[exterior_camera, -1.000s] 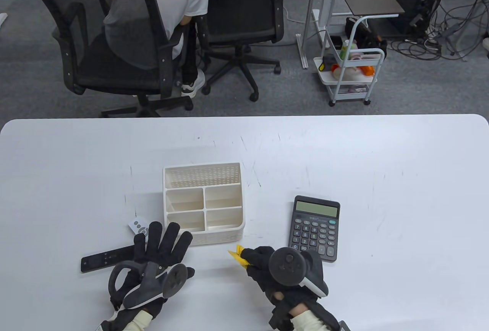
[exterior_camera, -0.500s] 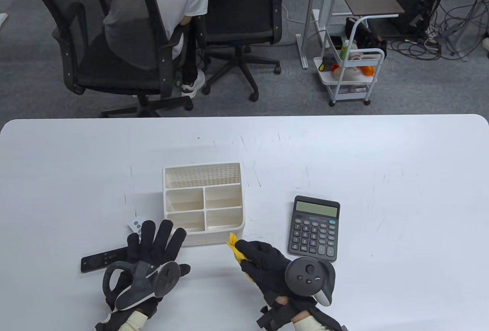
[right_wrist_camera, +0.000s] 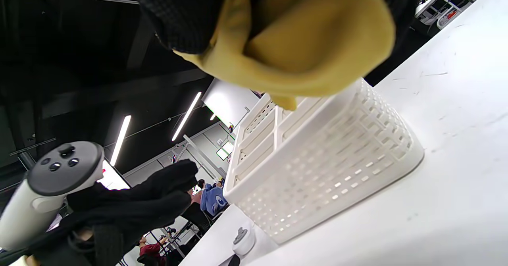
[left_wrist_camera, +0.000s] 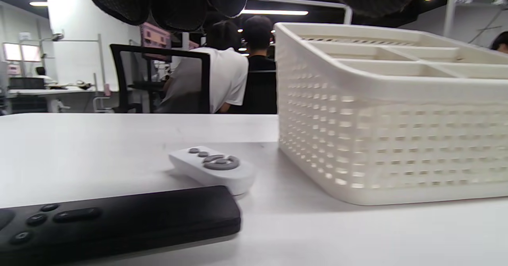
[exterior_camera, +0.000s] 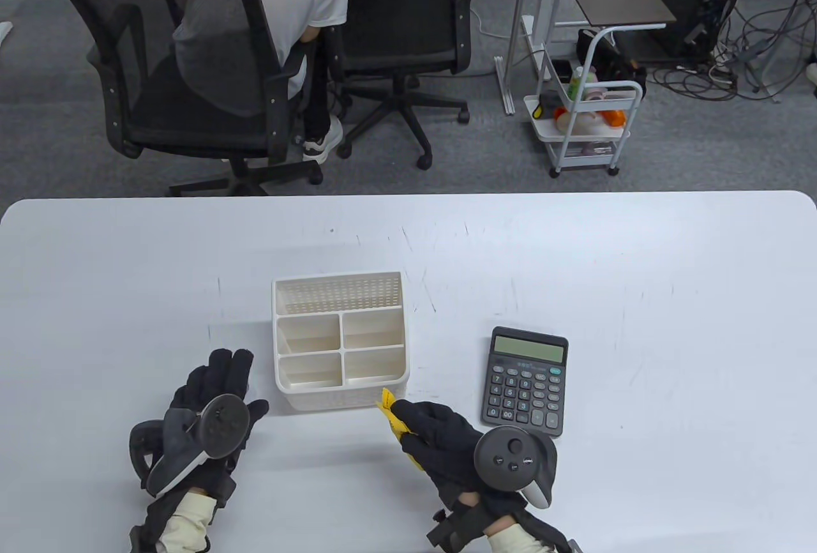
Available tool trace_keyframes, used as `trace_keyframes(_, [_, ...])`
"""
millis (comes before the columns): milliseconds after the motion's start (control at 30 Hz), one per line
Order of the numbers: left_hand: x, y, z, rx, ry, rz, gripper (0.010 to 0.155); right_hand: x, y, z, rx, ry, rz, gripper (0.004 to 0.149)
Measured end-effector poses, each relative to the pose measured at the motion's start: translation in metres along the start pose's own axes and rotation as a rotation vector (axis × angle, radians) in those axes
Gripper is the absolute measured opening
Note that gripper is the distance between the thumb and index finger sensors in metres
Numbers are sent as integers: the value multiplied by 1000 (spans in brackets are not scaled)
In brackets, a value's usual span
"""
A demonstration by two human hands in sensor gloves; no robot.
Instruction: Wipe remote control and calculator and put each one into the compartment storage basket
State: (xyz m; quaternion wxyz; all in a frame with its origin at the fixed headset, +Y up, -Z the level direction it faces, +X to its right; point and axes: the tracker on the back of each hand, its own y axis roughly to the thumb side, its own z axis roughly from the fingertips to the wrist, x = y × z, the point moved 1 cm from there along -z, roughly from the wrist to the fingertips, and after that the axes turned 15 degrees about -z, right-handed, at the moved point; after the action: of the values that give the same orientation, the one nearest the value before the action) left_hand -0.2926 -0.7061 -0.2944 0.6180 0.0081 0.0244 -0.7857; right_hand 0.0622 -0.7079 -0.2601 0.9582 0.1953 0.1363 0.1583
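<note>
Hands poised over two remotes, cloth ready

The left hand (exterior_camera: 207,409) hovers with relaxed fingers, holding nothing, above the long black plastic remote control (left_wrist_camera: 115,220) beside the white perforated plastic compartment basket (exterior_camera: 340,341); the right hand (exterior_camera: 447,441) pinches a soft yellow cloth (exterior_camera: 396,419). The remote looks light, rigid and smooth, best gripped by its long edges. The dark grey calculator (exterior_camera: 526,382) lies flat on the white counter (exterior_camera: 670,336)

On my worktop (exterior_camera: 638,297), counted:
- remote controls: 2, one black (left_wrist_camera: 111,222), one small white (left_wrist_camera: 214,168)
- calculator (exterior_camera: 526,380): 1
- compartment storage basket (exterior_camera: 339,341): 1, five compartments
- yellow cloth (exterior_camera: 396,419): 1

My gloved hands: 2, left (exterior_camera: 204,412) and right (exterior_camera: 447,444), one tracker each.
</note>
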Motion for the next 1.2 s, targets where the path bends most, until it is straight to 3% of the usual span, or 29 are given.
trace_keyframes(267, [18,0,-25,-35,-90,-91,66,1,0,0,-18,-1,-9,47])
trace_keyframes(600, [52,8,-59,2,-321,-176,79,3,0,0,-24,-2,-16,47])
trace_keyframes(933, [70,22,-76,24,-469,-211,81,6,0,-1,-16,-10,-28,47])
trace_keyframes(1067, [70,25,-79,12,-461,-123,74,6,0,-1,-16,-6,-39,47])
trace_keyframes(1200, [66,27,-80,27,-447,-164,68,6,0,-1,-16,-11,-39,47])
